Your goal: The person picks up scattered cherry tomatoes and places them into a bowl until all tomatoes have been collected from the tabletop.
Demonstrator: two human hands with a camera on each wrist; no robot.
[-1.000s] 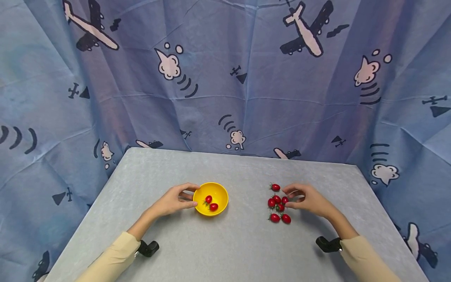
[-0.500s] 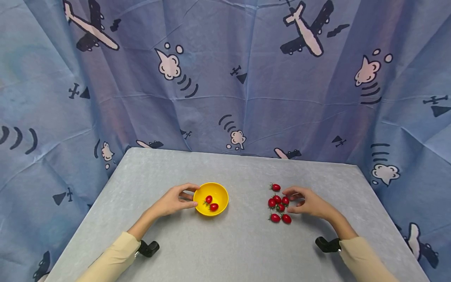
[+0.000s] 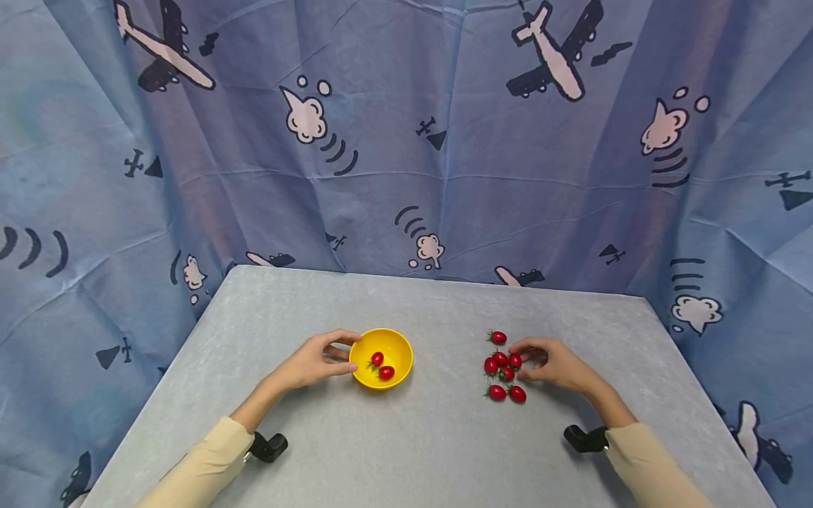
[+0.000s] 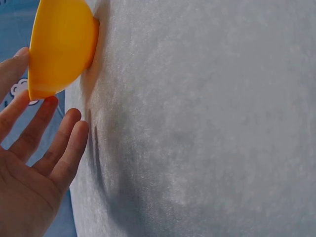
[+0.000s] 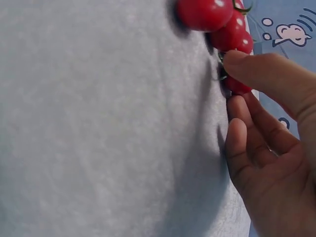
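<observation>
A yellow bowl (image 3: 395, 349) sits left of centre on the grey table, with two cherry tomatoes (image 3: 382, 365) inside. My left hand (image 3: 338, 353) cups the bowl's left side; in the left wrist view its straight fingers (image 4: 47, 133) touch the bowl (image 4: 61, 44) at the rim. Several loose cherry tomatoes (image 3: 497, 392) lie in a cluster to the right. My right hand (image 3: 522, 363) is at the cluster's right edge. Thumb (image 5: 256, 69) and forefinger pinch one tomato (image 5: 239, 87), which still rests on the table.
The grey table (image 3: 438, 444) ends at a blue curtain printed with planes (image 3: 444, 141), which hangs behind and at both sides. One tomato (image 3: 498, 337) lies slightly apart, behind the cluster. Black wrist mounts (image 3: 269, 446) rest on the table near each sleeve.
My right hand has drawn slightly nearer and its thumb and forefinger have closed on a tomato in the cluster. The left hand and the bowl have not moved.
</observation>
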